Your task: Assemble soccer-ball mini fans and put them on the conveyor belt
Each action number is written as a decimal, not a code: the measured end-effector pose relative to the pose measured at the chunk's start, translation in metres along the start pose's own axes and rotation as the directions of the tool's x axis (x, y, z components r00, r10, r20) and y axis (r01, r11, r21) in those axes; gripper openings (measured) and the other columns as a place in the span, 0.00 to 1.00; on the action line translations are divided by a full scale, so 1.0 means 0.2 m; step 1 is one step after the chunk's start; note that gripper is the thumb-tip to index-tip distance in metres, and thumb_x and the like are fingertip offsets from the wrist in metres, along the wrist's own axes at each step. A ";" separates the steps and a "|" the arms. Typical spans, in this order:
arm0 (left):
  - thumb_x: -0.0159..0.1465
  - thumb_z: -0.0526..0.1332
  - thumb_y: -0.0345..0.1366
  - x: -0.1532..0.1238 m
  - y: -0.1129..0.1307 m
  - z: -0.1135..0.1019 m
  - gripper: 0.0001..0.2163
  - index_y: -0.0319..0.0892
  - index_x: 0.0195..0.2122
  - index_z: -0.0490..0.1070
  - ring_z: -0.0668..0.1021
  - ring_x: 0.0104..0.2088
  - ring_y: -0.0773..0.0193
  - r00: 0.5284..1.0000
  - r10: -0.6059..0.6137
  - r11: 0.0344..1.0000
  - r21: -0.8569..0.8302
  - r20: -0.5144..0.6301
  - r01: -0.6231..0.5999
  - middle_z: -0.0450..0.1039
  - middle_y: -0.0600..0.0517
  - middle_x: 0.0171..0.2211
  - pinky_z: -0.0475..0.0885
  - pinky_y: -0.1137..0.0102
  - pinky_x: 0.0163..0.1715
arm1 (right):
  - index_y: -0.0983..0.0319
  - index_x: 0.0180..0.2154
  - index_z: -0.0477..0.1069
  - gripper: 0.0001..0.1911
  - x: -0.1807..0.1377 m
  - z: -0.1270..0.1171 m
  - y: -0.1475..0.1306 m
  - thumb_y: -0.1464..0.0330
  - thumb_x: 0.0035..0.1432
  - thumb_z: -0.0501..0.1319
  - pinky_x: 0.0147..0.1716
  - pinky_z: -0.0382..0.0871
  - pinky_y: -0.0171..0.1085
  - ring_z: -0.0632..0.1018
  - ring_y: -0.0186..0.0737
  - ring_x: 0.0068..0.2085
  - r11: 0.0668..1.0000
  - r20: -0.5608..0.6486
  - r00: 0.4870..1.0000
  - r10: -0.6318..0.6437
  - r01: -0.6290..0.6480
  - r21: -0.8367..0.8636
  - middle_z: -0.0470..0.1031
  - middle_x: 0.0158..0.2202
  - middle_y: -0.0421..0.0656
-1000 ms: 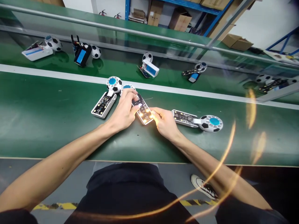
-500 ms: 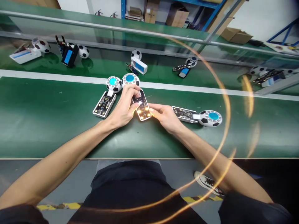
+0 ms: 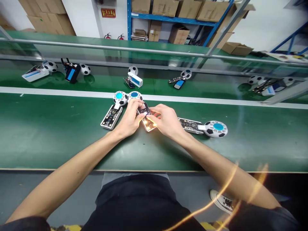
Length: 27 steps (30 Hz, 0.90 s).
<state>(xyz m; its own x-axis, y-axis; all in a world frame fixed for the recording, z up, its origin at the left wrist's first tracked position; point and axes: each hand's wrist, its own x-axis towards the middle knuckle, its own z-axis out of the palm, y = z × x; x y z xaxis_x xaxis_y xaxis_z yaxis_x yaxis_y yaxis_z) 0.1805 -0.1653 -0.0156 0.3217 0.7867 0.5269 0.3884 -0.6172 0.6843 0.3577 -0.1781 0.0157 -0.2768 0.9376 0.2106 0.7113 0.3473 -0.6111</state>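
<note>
Three small fan units with football-pattern heads and bare circuit boards lie on the green belt (image 3: 48,128). My left hand (image 3: 130,118) and my right hand (image 3: 163,120) both close on the middle unit (image 3: 145,117), whose board glows with lit yellow LEDs. Its blue-centred head (image 3: 134,95) shows just above my left fingers. A second unit (image 3: 113,114) lies to the left, a third unit (image 3: 204,126) to the right, both untouched.
On the farther belt behind a white stripe (image 3: 60,93) lie several more fan parts, among them a white casing (image 3: 33,73), a black part (image 3: 71,73) and a white-blue casing (image 3: 134,80). Cardboard boxes sit on blue shelving (image 3: 168,19) at the back.
My right hand has moved up over the lower end of the lit board, covering more of it. The camera has tilted up, showing more of the shelving.
</note>
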 end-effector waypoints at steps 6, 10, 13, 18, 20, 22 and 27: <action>0.63 0.56 0.26 0.01 -0.01 0.00 0.07 0.42 0.40 0.62 0.67 0.54 0.58 1.000 0.026 1.000 0.002 0.004 -0.026 0.63 0.45 0.49 0.64 0.58 0.59 | 0.57 0.56 0.71 0.25 0.06 -0.03 0.00 0.72 0.56 0.62 0.36 0.72 0.39 0.75 0.37 0.34 0.998 0.034 0.998 -0.060 0.060 0.003 0.73 0.43 0.44; 0.63 0.56 0.26 0.00 -0.04 0.01 0.07 0.42 0.41 0.62 0.68 0.54 0.57 1.000 0.006 0.999 -0.042 0.008 -0.006 0.64 0.45 0.48 0.63 0.57 0.59 | 0.62 0.61 0.64 0.31 0.09 -0.03 0.03 0.71 0.55 0.63 0.36 0.73 0.39 0.76 0.39 0.35 0.984 0.151 0.988 0.020 -0.046 0.171 0.73 0.42 0.46; 0.63 0.56 0.26 0.00 -0.04 0.01 0.07 0.42 0.40 0.62 0.67 0.54 0.57 1.000 -0.012 0.998 -0.057 0.018 0.013 0.64 0.44 0.49 0.62 0.57 0.60 | 0.65 0.56 0.69 0.27 0.11 -0.01 0.05 0.68 0.54 0.65 0.40 0.73 0.41 0.77 0.42 0.40 0.971 0.196 0.979 0.050 -0.093 0.220 0.75 0.44 0.48; 0.63 0.55 0.26 0.00 -0.05 0.01 0.07 0.42 0.40 0.63 0.68 0.53 0.57 1.000 -0.024 0.997 -0.067 0.012 0.025 0.65 0.44 0.47 0.63 0.56 0.59 | 0.66 0.52 0.71 0.23 0.12 0.00 0.08 0.68 0.53 0.64 0.37 0.74 0.41 0.77 0.40 0.37 0.949 0.220 0.974 0.056 -0.120 0.293 0.74 0.45 0.49; 0.63 0.55 0.26 0.00 -0.05 0.01 0.07 0.43 0.40 0.63 0.68 0.53 0.57 1.000 -0.018 0.997 -0.069 0.016 0.019 0.65 0.45 0.48 0.63 0.55 0.59 | 0.66 0.51 0.70 0.24 0.13 0.00 0.08 0.68 0.51 0.66 0.33 0.73 0.39 0.77 0.39 0.34 0.927 0.238 0.968 0.079 -0.159 0.339 0.73 0.45 0.48; 0.62 0.55 0.26 0.00 -0.05 0.01 0.07 0.43 0.40 0.63 0.68 0.53 0.57 1.000 -0.014 0.998 -0.067 0.020 0.016 0.64 0.45 0.48 0.64 0.55 0.58 | 0.66 0.50 0.70 0.23 0.13 -0.01 0.07 0.68 0.51 0.66 0.31 0.73 0.37 0.76 0.38 0.34 0.928 0.226 0.971 0.079 -0.154 0.340 0.72 0.44 0.48; 0.63 0.55 0.27 0.00 -0.06 0.00 0.06 0.42 0.40 0.62 0.68 0.53 0.56 1.000 -0.008 0.998 -0.055 0.027 0.010 0.64 0.44 0.48 0.64 0.56 0.58 | 0.65 0.49 0.70 0.23 0.15 0.00 0.07 0.66 0.51 0.66 0.28 0.71 0.35 0.74 0.36 0.31 0.939 0.218 0.975 0.050 -0.120 0.322 0.71 0.41 0.45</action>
<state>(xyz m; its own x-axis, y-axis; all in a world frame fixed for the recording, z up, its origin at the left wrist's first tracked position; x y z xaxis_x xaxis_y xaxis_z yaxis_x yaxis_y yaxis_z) 0.1755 -0.1567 -0.0236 0.3419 0.7911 0.5072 0.3433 -0.6076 0.7162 0.3588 -0.1453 0.0128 -0.3750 0.9270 0.0088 0.4932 0.2076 -0.8448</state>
